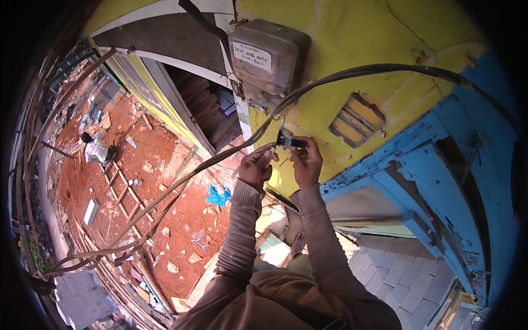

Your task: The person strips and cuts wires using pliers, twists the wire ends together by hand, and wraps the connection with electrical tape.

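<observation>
In front of the yellow wall, my right hand (307, 165) pinches a short black piece (292, 142); whether it is tape or a connector I cannot tell. Its left end meets a thin upright wire (282, 125) with a blue part, below the meter box (269, 55). Close on the left, my left hand (256, 168) is closed, its fingertips drawn together near that end. What those fingertips hold is too small to make out. A bundle of thick dark cables (330, 78) runs just above both hands.
A vent opening (357, 120) sits in the wall on the right, beside blue-painted timber (423, 165). Far below on red soil, a person (99, 149) crouches near a wooden ladder (125, 190). Blue plastic (218, 196) and rubble lie there. Grey paving (401, 280) is at lower right.
</observation>
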A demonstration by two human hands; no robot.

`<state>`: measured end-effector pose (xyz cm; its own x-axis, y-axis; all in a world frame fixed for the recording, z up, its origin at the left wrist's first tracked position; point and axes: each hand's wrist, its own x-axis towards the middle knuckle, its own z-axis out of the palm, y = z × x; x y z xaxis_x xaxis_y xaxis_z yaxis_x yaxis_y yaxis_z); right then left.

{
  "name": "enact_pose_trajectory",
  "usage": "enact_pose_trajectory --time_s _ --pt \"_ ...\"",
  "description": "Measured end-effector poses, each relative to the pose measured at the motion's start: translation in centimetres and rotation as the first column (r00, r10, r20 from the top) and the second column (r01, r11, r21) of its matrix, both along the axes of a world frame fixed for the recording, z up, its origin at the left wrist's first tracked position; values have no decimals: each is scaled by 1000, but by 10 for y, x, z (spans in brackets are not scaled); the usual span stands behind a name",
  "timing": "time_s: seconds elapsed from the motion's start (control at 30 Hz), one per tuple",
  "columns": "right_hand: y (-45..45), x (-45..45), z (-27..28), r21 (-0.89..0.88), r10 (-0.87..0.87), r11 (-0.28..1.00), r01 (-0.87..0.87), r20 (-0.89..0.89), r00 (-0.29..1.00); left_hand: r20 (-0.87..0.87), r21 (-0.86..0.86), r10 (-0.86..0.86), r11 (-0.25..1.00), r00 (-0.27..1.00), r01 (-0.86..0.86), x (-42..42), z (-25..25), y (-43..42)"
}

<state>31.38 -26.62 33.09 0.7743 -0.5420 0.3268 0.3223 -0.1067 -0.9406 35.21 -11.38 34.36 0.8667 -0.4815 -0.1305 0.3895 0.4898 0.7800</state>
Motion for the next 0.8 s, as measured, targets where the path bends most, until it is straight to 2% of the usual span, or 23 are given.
enact_pose_trajectory --time_s 0.03,0.13,0.23,0.27,0.3,0.37,0.4,0.47,0.5,0.53,0.57,0.6,0.67,0.7,0.77,0.8 --pt "1 2 -3 0 -2 1000 2 -1 1000 -1 0 -2 1000 1000 2 0 -3 1" --pt "7 13 -14 251 138 963 -104 -124 983 -56 -32 -18 999 998 16 2 -8 2" --pt "10 26 -22 285 224 943 -172 -162 961 -98 -38 -2 999 995 -2 -1 -1 0" --pt "11 31 -24 209 224 960 -184 -185 957 -106 -26 22 999 994 -25 -3 4 -2" --pt "11 41 -32 210 223 960 -184 -184 957 -114 -14 45 999 992 -47 -5 8 -3" --pt "12 59 -48 162 268 950 -268 24 963 -140 -50 5 999 990 -12 -3 0 -1" --pt "9 60 -44 162 268 950 -268 25 963 -165 -89 -36 996 986 22 -2 -4 0" --pt "5 59 -24 430 601 697 -573 86 795 -169 -108 -53 994 984 35 2 -8 4" --pt "3 59 -18 430 601 697 -574 87 794 -173 -128 -70 991 982 48 3 -4 6" --pt "1 58 -13 -28 505 861 -509 -85 859 -173 -129 -70 991 982 48 2 0 6" --pt "0 57 -7 -496 334 781 -379 -181 925 -178 -145 -91 987 980 65 2 5 7" --pt "0 55 4 -498 334 780 -379 -180 925 -181 -162 -112 983 977 83 1 9 7" --pt "0 49 23 -407 305 774 -485 -432 849 -132 -143 -132 983 982 113 4 -4 8" --pt "-2 47 19 -410 300 775 -481 -432 851 -85 -123 -152 982 985 141 3 -7 6" --pt "-3 44 10 -724 4 634 -273 -350 937 -92 -125 -124 986 988 112 0 -13 -1" --pt "-2 38 18 -725 0 634 -269 -348 937 -102 -125 -93 989 990 80 -1 -13 -4"
